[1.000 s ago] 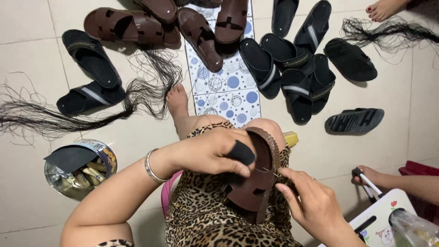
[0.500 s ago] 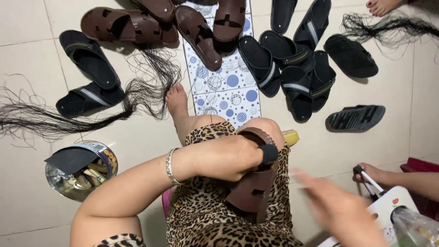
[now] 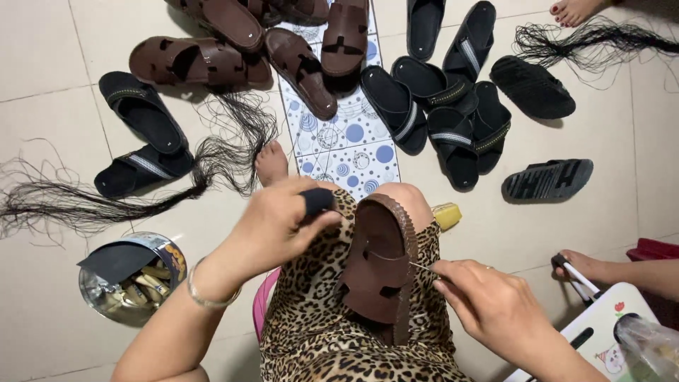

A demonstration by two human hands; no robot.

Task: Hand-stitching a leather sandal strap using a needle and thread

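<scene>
A brown sandal [image 3: 378,265] lies tilted on my lap, against my knee, over a leopard-print dress [image 3: 318,332]. My right hand [image 3: 488,304] pinches a thin needle [image 3: 423,267] whose tip meets the sandal's stitched right edge. My left hand [image 3: 279,226] hovers just left of the sandal's top with its fingers curled. A black guard [image 3: 316,201] covers one of its fingers. Nothing shows in its grasp. A silver bangle [image 3: 201,297] circles the left wrist.
Brown sandals [image 3: 205,60] and black sandals [image 3: 453,106] lie scattered on the tiled floor around a dotted mat [image 3: 346,148]. Bundles of black thread [image 3: 106,198] trail at left and top right. A round tin [image 3: 131,279] stands at left. Another person's hand [image 3: 590,267] is at right.
My left hand has let go of the sandal and lifted up to the left. My right hand has swung back in and brought the needle to the sandal's edge.
</scene>
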